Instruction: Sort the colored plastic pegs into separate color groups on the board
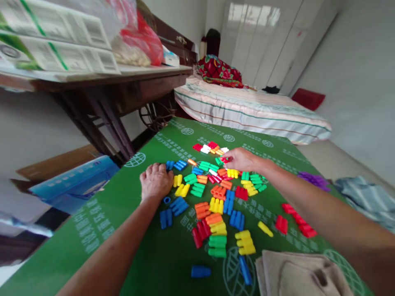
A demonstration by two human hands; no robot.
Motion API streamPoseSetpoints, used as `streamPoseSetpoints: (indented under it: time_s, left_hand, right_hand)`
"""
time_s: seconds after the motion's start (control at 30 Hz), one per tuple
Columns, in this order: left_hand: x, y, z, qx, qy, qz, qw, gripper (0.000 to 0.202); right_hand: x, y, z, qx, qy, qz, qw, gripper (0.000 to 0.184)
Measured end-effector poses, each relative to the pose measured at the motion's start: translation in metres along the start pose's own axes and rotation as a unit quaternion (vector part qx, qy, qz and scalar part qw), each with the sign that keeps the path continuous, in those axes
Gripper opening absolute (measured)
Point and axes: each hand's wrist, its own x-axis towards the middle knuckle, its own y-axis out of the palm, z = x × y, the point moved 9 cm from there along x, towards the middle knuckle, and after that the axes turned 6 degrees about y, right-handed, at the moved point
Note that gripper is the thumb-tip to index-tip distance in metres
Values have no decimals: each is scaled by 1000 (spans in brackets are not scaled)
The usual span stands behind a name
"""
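Many small plastic bullet-shaped blocks [216, 201] in red, blue, yellow, green, orange and white lie scattered on a green table mat [145, 255]. My left hand [156, 181] rests curled, knuckles up, on the mat at the pile's left edge, next to blue and yellow blocks [178, 180]. Whether it holds anything is hidden. My right hand [242, 159] reaches to the far side of the pile, its fingertips pinched on a small red block [225, 159] near white and orange pieces. A row of joined red blocks [298, 224] lies to the right, under my right forearm.
A folded beige cloth [302, 273] lies at the mat's near right corner. A purple piece [313, 179] sits at the right edge. To the left stands a dark wooden table [117, 88] with boxes and bags. A bed [247, 109] lies beyond.
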Motion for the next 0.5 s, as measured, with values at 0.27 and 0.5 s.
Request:
streamPoseSetpoints:
  time_s: [0.27, 0.5]
  left_hand:
    - [5, -3, -3, -11, 5, 21, 1000, 49]
    - [5, -5, -6, -3, 11, 40, 999, 52]
  right_hand:
    - [-211, 32, -55, 319, 181, 116, 923, 31]
    - [-271, 64, -94, 303, 245, 52, 919, 29]
